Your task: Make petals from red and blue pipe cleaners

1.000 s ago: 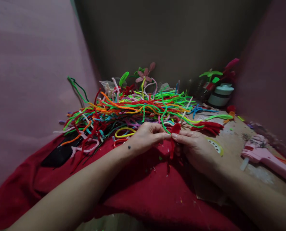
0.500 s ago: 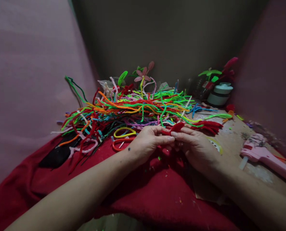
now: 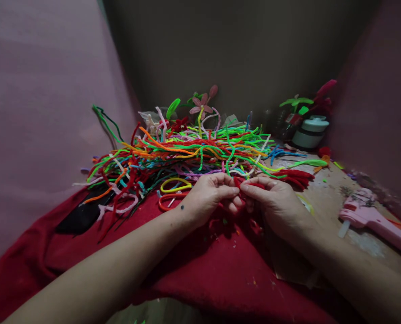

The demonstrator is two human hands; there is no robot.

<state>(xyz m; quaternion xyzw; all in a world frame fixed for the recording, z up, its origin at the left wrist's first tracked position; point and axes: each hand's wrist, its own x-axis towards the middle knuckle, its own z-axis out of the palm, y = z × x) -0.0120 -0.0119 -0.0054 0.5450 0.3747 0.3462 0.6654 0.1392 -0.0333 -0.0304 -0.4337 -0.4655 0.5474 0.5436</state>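
Observation:
Between my two hands is a red pipe cleaner (image 3: 237, 182), mostly covered by the fingers. My left hand (image 3: 217, 193) pinches it with thumb and forefinger. Close beside it, my right hand (image 3: 271, 198) grips the same red piece, part of which shows above the right fingers. Both hands are just above the red cloth (image 3: 200, 270), in front of a big heap of coloured pipe cleaners (image 3: 193, 148). Scissors with one yellow and one red handle loop (image 3: 170, 184) lie left of my left hand.
A pink glue gun (image 3: 365, 211) lies at the right. Behind it stand a pale lidded jar (image 3: 310, 132) and a green-leaved craft plant (image 3: 296, 102). A pink pipe-cleaner flower (image 3: 201, 104) rises behind the heap. A flat black object (image 3: 84, 216) sits at the left.
The red piece has been turned: its leaf-shaped part no longer stands up between the hands and now lies lower, along the right fingers. The fingertips have shifted slightly.

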